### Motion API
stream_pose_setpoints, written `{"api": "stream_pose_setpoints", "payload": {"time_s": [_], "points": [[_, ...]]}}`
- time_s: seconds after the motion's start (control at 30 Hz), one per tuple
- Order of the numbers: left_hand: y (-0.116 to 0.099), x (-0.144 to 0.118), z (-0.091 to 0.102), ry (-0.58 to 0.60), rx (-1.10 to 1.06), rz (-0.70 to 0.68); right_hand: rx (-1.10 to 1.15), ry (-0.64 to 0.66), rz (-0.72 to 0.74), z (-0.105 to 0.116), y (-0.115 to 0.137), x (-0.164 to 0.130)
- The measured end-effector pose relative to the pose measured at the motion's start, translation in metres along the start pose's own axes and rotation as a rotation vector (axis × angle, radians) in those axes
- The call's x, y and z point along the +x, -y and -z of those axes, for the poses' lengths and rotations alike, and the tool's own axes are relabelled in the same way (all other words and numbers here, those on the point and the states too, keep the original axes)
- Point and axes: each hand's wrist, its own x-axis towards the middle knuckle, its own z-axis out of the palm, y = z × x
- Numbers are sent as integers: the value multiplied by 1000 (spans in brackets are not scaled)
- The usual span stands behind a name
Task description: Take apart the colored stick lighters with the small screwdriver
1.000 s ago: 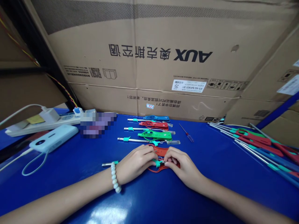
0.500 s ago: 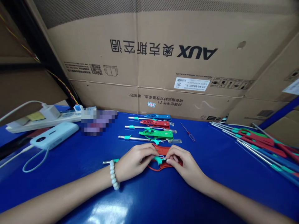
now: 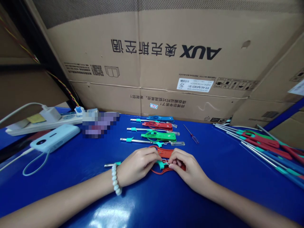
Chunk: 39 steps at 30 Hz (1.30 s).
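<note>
My left hand, a bead bracelet at its wrist, is closed in a pinch beside a teal clip; what lies between its fingertips is hidden. A thin white wire runs from the clip to my right hand, whose thumb and forefinger pinch it. Under and around the fingers lie red plastic handle parts, partly covered by both hands. A silver rod sticks out to the left from beneath my left hand.
Behind my hands lie green, red and blue handled rods in a row. A small screwdriver is right of them. More rods are piled far right; a power bank and power strip stand left.
Both hands keep nearly the same place and pinch. The fingers and the white wire between them have shifted only slightly.
</note>
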Motion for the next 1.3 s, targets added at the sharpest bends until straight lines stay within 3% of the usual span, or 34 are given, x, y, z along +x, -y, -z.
{"api": "stream_pose_setpoints", "payload": {"time_s": [0.57, 0.8, 1.07, 1.3], "points": [[-7, 0, 1, 104, 329, -82, -108, 8, 82, 2, 3, -1], [-12, -1, -2, 99, 393, -87, -370, 39, 207, 3, 7, -3], [-17, 0, -6, 54, 491, -117, -696, 55, 528, 5, 9, -5], [-18, 0, -11, 31, 561, -131, -859, 116, 592, 4, 9, -7]]}}
